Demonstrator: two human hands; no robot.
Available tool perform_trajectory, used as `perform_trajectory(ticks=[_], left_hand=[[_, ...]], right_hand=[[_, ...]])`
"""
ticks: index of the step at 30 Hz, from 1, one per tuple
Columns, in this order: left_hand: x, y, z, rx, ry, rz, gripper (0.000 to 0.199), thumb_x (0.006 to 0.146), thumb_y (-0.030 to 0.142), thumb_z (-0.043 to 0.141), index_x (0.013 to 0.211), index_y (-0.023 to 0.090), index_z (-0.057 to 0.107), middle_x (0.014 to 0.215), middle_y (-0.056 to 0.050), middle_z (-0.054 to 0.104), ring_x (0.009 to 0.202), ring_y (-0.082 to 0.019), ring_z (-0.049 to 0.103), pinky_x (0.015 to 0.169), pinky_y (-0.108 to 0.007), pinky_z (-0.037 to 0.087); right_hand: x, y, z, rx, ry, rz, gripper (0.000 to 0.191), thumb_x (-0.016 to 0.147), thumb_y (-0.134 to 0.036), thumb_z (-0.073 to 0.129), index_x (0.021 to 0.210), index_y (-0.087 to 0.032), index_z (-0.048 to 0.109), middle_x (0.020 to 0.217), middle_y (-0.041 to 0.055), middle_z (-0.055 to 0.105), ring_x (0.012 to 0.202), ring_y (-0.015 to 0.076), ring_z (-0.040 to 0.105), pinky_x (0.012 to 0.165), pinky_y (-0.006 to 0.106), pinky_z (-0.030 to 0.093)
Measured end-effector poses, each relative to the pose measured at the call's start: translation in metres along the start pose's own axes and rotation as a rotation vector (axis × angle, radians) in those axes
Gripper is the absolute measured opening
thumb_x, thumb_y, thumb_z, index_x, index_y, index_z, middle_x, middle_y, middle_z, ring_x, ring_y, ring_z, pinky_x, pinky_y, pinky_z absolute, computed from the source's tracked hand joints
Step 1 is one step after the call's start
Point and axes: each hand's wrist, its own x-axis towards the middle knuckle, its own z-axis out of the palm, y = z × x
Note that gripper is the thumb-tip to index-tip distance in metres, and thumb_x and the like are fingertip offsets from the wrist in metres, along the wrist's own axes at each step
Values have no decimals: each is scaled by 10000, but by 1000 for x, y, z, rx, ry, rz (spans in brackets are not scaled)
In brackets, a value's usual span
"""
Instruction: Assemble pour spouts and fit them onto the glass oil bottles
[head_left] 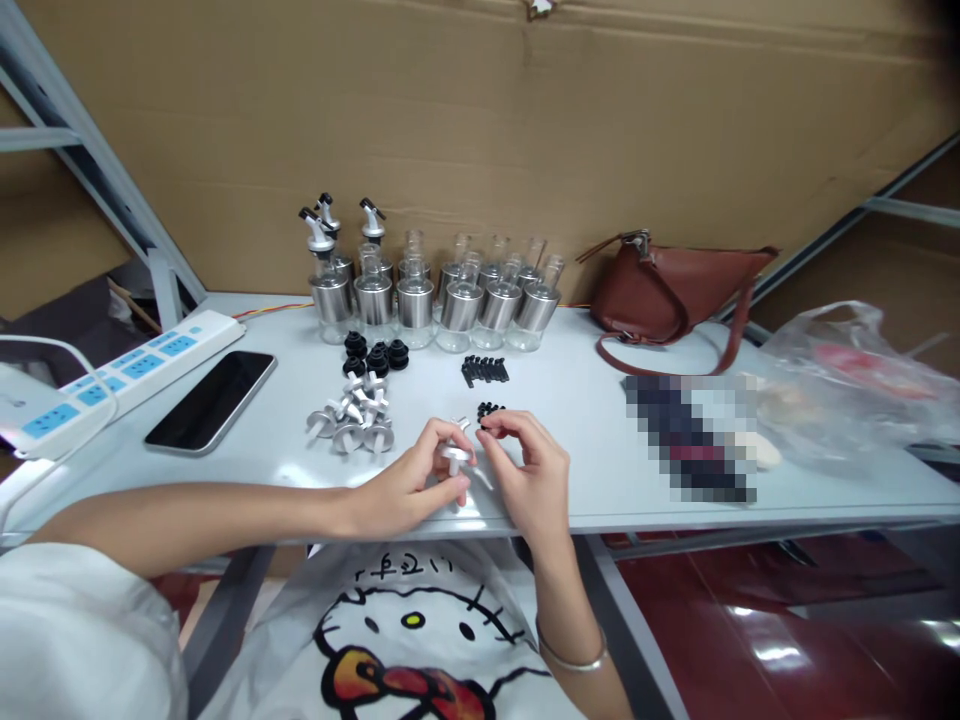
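My left hand (412,480) is closed round a silver pourer top (454,455) near the table's front edge. Just right of it, my right hand (529,470) pinches with thumb and forefinger; what they hold, if anything, is too small to name. Small black pieces (491,409) lie right behind those fingertips. Farther back is a row of black levers (485,369). To the left sit a pile of silver pourer tops (364,435) and several black stoppers (376,355). Glass bottles with steel bands (459,305) stand behind, a few at the left with pourers fitted.
A phone (212,402) and a white power strip (139,370) lie on the left of the white table (592,440). At the right are a brown bag (667,295), a pixelated dark item (686,440) and a clear plastic bag (847,390). Cardboard (480,130) closes the back.
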Motion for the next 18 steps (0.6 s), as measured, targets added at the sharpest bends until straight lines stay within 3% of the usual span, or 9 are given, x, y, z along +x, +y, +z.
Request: perform_trajectory(ticks=[7,18], left_hand=[[0,4,0,54,-21,21,170,902,181,493,927,229,332,999,7,407,729,-92,582,746,-316,430],[0,6,1,74,-24,8,182,886,200,499,915,231,322,963,10,411,716,-86,547,723,-294,426]], right_hand=[[-4,-4,-1,53,-8,-89,219,906,-143,563,1019,-244,722,871,41,706,745,157,658,655,290,547],[-4,-2,0,28,-18,-169,278,920,-127,521,1037,-272,727,900,44,693,784,160,667,670,294,553]])
